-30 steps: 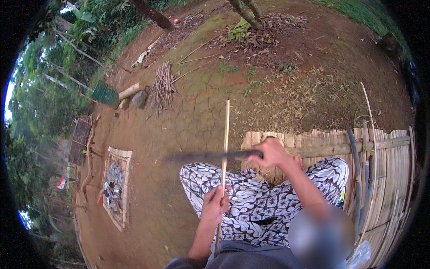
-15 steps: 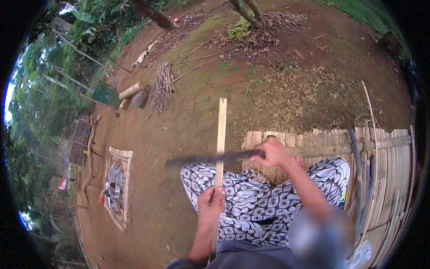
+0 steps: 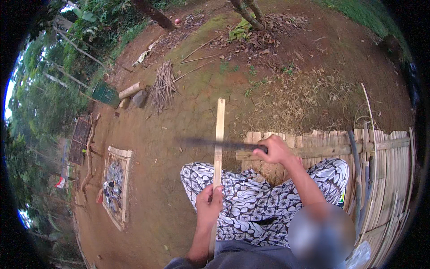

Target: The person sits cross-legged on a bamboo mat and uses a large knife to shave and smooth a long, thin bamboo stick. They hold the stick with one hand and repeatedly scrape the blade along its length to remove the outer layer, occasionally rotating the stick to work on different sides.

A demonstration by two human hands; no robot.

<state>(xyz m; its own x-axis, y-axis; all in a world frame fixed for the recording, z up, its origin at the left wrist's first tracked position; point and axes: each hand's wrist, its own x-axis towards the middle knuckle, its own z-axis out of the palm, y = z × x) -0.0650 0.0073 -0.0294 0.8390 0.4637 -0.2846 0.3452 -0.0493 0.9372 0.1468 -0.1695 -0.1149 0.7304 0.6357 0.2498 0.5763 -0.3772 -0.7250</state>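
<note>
My left hand (image 3: 209,201) is wrapped round a long, pale bamboo strip (image 3: 220,123), its thumb lying along it. The strip points away from me, its far end over bare ground and its near part running back beside my left forearm. My right hand (image 3: 274,149) grips the handle of a dark machete (image 3: 239,146). Its blade, smeared by motion, reaches leftward across the strip beyond my left hand. Whether the edge bites into the strip I cannot tell. Below both hands are my legs in black-and-white patterned cloth (image 3: 251,201).
I sit on a bamboo slat platform (image 3: 389,179) stretching to the right, with long poles (image 3: 357,166) on it. Curled shavings (image 3: 295,101) litter the ground ahead. Farther off lie a stick bundle (image 3: 164,85), a log (image 3: 131,90) and a framed rubbish pit (image 3: 127,188).
The machete and my right hand have shifted slightly away from me and right, the blade now crossing the strip farther along. My left hand has moved slightly left, still holding the strip.
</note>
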